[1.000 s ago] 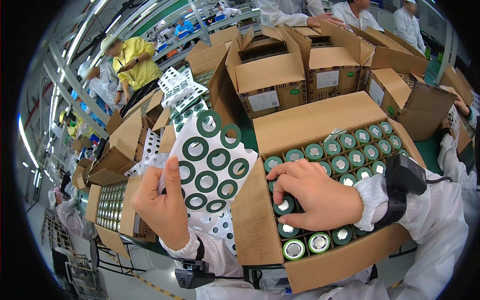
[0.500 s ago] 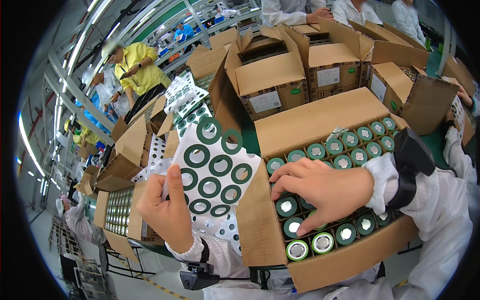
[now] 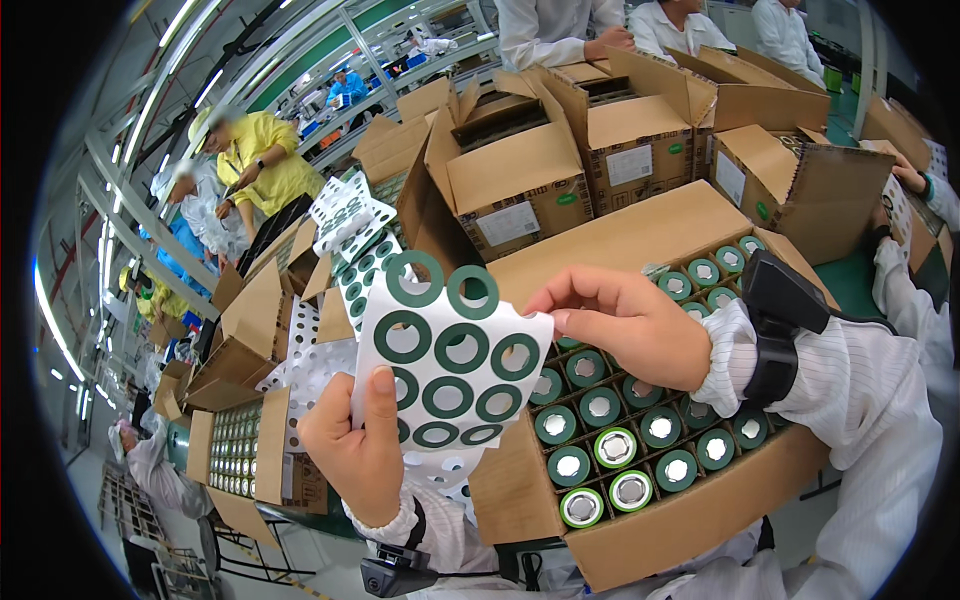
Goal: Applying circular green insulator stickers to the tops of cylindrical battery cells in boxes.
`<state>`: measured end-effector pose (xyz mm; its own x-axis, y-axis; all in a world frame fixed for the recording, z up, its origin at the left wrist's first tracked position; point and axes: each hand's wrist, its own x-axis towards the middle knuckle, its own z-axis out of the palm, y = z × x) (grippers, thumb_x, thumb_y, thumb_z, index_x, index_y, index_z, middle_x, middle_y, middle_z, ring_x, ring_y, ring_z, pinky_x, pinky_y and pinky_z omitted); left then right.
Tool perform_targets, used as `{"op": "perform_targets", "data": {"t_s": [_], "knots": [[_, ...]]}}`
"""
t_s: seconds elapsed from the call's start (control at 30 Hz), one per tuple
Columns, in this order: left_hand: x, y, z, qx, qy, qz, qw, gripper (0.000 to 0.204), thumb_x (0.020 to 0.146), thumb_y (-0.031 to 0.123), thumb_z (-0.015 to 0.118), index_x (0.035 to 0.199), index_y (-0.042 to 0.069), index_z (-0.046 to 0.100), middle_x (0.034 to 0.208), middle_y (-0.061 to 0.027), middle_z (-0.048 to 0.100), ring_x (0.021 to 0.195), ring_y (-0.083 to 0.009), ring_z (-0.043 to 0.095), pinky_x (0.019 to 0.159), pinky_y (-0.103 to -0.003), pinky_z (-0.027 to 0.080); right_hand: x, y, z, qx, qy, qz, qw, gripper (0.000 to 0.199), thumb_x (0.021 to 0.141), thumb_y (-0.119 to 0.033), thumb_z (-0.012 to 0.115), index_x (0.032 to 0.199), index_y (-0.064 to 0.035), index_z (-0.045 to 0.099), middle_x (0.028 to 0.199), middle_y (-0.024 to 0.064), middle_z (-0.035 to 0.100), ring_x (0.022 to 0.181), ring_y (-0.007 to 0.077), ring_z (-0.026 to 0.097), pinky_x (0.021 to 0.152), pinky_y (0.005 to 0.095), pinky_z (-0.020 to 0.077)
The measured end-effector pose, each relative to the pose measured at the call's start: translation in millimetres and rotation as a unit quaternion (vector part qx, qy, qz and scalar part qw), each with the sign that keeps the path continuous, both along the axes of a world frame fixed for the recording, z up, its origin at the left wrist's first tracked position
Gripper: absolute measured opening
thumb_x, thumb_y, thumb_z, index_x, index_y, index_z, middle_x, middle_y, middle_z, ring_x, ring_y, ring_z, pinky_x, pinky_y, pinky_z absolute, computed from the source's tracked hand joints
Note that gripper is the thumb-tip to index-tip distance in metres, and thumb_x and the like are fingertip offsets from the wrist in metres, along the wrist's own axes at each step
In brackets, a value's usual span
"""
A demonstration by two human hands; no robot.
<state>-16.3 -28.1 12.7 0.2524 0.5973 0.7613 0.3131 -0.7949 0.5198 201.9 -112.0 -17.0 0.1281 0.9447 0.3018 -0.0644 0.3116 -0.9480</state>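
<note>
My left hand (image 3: 352,440) grips a white sheet of green ring stickers (image 3: 470,399) by its left edge, thumb on the front. Two rings at the top stick out past the sheet's edge. At the sheet's upper right corner, my right hand (image 3: 630,328) has thumb and forefinger pinched on the edge. Below it, an open cardboard box (image 3: 640,545) holds rows of upright cylindrical battery cells (image 3: 660,427) between dividers. Most visible cells carry dark green rings; several near the front left, such as one bright-rimmed cell (image 3: 630,490), show bare metal tops. My right forearm hides part of the box.
More open cardboard boxes (image 3: 515,180) stand behind. Another box of cells (image 3: 237,432) is at the left, beside more sticker sheets (image 3: 350,215). Co-workers, one in a yellow coat (image 3: 262,160), are farther back. Another person's hand (image 3: 908,175) shows at the right.
My right hand has lifted off the cells and moved up and left to the sheet's corner. The sticker sheet stays in my left hand, and the whole view has shifted slightly.
</note>
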Motion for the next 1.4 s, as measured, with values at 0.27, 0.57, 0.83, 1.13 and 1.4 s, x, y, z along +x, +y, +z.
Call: {"op": "perform_targets", "data": {"t_s": [0.27, 0.57, 0.83, 1.13, 1.4], "knots": [[0.7, -4.8, 2.9, -0.035, 0.033, -0.037, 0.998, 0.037, 0.085, 0.015, 0.057, 0.057, 0.001, 0.038, 0.046, 0.0025, 0.032, 0.049, -0.0039, 0.026, 0.042, -0.025, 0.017, 2.3, -3.6, 11.1, 0.014, -0.043, -0.001, 0.999, 0.016, 0.086, -0.014, 0.056, 0.096, -0.0006, 0.056, 0.085, 0.0018, 0.059, 0.079, 0.0071, 0.053, 0.072, 0.0216, 0.0428], [4.2, -3.7, 0.8, -0.046, 0.053, -0.037, 0.997, 0.039, 0.086, 0.019, 0.057, 0.057, 0.0, 0.04, 0.045, 0.0023, 0.033, 0.047, -0.0044, 0.025, 0.042, -0.025, 0.016, 2.0, -0.7, 7.0, 0.023, -0.118, -0.031, 0.992, 0.015, 0.081, -0.016, 0.063, 0.086, -0.0024, 0.06, 0.08, 0.0006, 0.061, 0.072, 0.0047, 0.053, 0.062, 0.0206, 0.0414], [5.7, -1.8, 2.5, -0.038, 0.07, 0.027, 0.996, 0.04, 0.084, 0.022, 0.06, 0.058, -0.001, 0.042, 0.046, 0.0001, 0.035, 0.047, -0.0066, 0.026, 0.042, -0.026, 0.018, 2.5, -3.7, 12.9, 0.193, -0.224, -0.085, 0.952, 0.011, 0.077, -0.012, 0.062, 0.079, -0.0032, 0.057, 0.075, 0.0058, 0.056, 0.074, 0.017, 0.054, 0.067, 0.0275, 0.0434], [3.0, 2.0, 3.0, -0.013, 0.054, 0.052, 0.997, 0.039, 0.083, 0.02, 0.061, 0.057, -0.002, 0.042, 0.045, -0.0013, 0.035, 0.046, -0.0077, 0.027, 0.041, -0.027, 0.02, 1.7, -13.7, 30.0, 0.31, -0.238, -0.057, 0.919, 0.01, 0.078, -0.013, 0.062, 0.077, -0.0065, 0.055, 0.083, 0.0041, 0.051, 0.082, 0.0206, 0.047, 0.073, 0.0317, 0.0386], [-4.4, 1.1, 5.0, -0.002, 0.029, 0.056, 0.998, 0.036, 0.082, 0.018, 0.062, 0.058, -0.001, 0.043, 0.046, -0.0016, 0.034, 0.046, -0.0075, 0.027, 0.041, -0.027, 0.021, 23.0, -26.3, 2.7, 0.011, -0.309, 0.042, 0.95, 0.023, 0.078, -0.027, 0.062, 0.075, -0.005, 0.059, 0.089, 0.0088, 0.056, 0.087, 0.0219, 0.051, 0.078, 0.0325, 0.039]]}}
